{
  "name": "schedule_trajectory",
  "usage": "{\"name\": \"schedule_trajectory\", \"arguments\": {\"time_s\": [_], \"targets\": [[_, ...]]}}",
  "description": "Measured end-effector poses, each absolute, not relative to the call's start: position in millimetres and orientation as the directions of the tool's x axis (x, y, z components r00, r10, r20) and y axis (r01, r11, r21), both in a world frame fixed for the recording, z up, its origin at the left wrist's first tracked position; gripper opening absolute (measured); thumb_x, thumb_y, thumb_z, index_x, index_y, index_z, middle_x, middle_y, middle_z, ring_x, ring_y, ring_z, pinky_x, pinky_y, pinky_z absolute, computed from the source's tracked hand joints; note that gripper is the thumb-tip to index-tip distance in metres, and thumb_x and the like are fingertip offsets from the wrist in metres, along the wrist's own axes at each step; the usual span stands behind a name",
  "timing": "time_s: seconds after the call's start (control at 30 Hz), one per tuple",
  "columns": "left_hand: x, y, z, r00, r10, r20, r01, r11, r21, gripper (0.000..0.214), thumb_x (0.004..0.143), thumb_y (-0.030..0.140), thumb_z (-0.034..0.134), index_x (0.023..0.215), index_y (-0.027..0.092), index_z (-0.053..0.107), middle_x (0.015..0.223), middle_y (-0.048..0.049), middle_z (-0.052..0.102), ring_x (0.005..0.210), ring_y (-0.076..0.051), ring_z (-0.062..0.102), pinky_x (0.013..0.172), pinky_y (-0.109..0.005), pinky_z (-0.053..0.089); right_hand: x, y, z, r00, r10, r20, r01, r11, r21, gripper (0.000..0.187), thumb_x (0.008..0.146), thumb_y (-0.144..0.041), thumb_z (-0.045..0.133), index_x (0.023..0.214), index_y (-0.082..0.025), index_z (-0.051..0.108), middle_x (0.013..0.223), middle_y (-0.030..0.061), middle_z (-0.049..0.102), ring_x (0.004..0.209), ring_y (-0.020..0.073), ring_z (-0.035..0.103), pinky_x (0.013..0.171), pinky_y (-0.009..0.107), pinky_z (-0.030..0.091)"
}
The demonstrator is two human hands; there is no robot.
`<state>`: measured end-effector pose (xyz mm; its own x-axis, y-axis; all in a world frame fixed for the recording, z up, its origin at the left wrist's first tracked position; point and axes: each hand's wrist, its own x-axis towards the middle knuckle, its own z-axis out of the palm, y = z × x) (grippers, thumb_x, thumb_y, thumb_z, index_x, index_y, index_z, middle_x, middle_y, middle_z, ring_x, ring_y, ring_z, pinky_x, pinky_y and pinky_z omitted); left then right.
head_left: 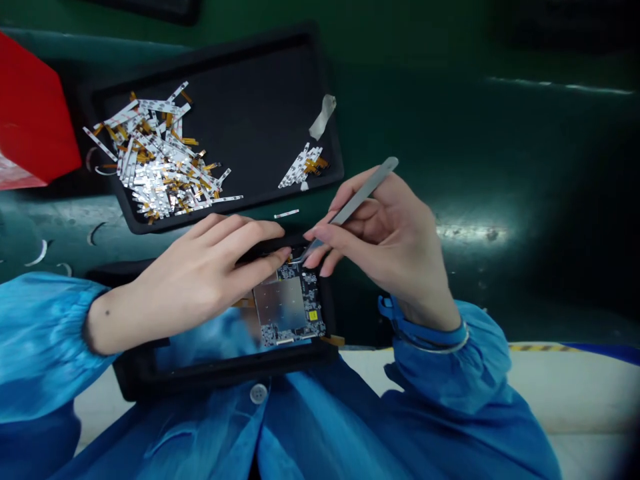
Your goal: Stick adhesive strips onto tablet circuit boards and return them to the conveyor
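Observation:
An open black tablet-like device (220, 373) lies at the table's near edge, its circuit board (293, 307) with a metal shield exposed. My left hand (210, 273) rests flat across the device's top edge, fingers stretched out and pressing by the board. My right hand (385, 233) pinches metal tweezers (357, 197), whose tips meet the board's upper edge beside my left fingertips. What the tips hold, if anything, is too small to see.
A black tray (260, 100) behind the device holds a big heap of white-and-orange flex strips (155, 157) and a smaller pile (303, 167). One loose strip (287, 214) lies on the green mat. A red box (30, 113) stands at far left.

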<state>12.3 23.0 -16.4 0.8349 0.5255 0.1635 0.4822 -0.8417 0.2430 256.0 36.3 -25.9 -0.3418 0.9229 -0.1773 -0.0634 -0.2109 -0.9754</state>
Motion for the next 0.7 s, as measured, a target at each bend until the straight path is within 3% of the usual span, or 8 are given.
{"name": "schedule_trajectory", "arguments": {"time_s": [0.17, 0.33, 0.5, 0.6, 0.7], "targets": [[23, 28, -17, 0.825, 0.548, 0.139, 0.489, -0.815, 0.311, 0.023, 0.103, 0.023, 0.046, 0.116, 0.011, 0.061, 0.121, -0.0184, 0.061, 0.103, -0.031, 0.064, 0.077, -0.043, 0.056, 255, 38, -27, -0.331, 0.920, -0.210, -0.051, -0.239, -0.970, 0.033, 0.085, -0.029, 0.081, 0.091, -0.026, 0.049, 0.070, -0.0082, 0.071, 0.057, 0.0151, 0.074, 0.046, 0.022, 0.060], [35, 35, -20, 0.781, 0.599, 0.179, 0.513, -0.778, 0.364, 0.018, 0.104, 0.025, 0.045, 0.099, 0.014, 0.058, 0.106, -0.0123, 0.061, 0.090, -0.022, 0.062, 0.073, -0.035, 0.057, 254, 37, -29, -0.274, 0.939, -0.209, -0.054, -0.232, -0.971, 0.036, 0.083, -0.033, 0.083, 0.089, -0.026, 0.048, 0.071, -0.0083, 0.072, 0.052, 0.0149, 0.072, 0.045, 0.025, 0.060], [28, 31, -7, 0.735, 0.656, 0.171, 0.572, -0.735, 0.363, 0.010, 0.102, 0.016, 0.047, 0.106, 0.017, 0.056, 0.107, -0.0092, 0.062, 0.093, -0.021, 0.062, 0.077, -0.036, 0.055, 254, 35, -31, -0.251, 0.945, -0.211, -0.033, -0.226, -0.974, 0.035, 0.084, -0.032, 0.082, 0.091, -0.026, 0.049, 0.075, -0.0066, 0.074, 0.052, 0.0156, 0.071, 0.044, 0.027, 0.060], [18, 20, -4, 0.775, 0.612, 0.156, 0.536, -0.768, 0.351, 0.013, 0.102, 0.017, 0.051, 0.113, 0.017, 0.057, 0.112, -0.0091, 0.067, 0.096, -0.023, 0.064, 0.076, -0.038, 0.053, 255, 35, -31, -0.242, 0.947, -0.213, -0.029, -0.226, -0.974, 0.036, 0.082, -0.034, 0.084, 0.091, -0.026, 0.050, 0.075, -0.0051, 0.075, 0.052, 0.0156, 0.071, 0.042, 0.027, 0.059], [10, 8, -7, 0.818, 0.551, 0.165, 0.491, -0.818, 0.299, 0.025, 0.103, 0.018, 0.051, 0.126, 0.013, 0.059, 0.124, -0.0097, 0.071, 0.112, -0.027, 0.064, 0.084, -0.041, 0.051, 256, 35, -30, -0.245, 0.947, -0.207, -0.014, -0.217, -0.976, 0.036, 0.082, -0.035, 0.084, 0.091, -0.026, 0.051, 0.074, -0.0051, 0.074, 0.053, 0.0156, 0.071, 0.044, 0.027, 0.059]]}}
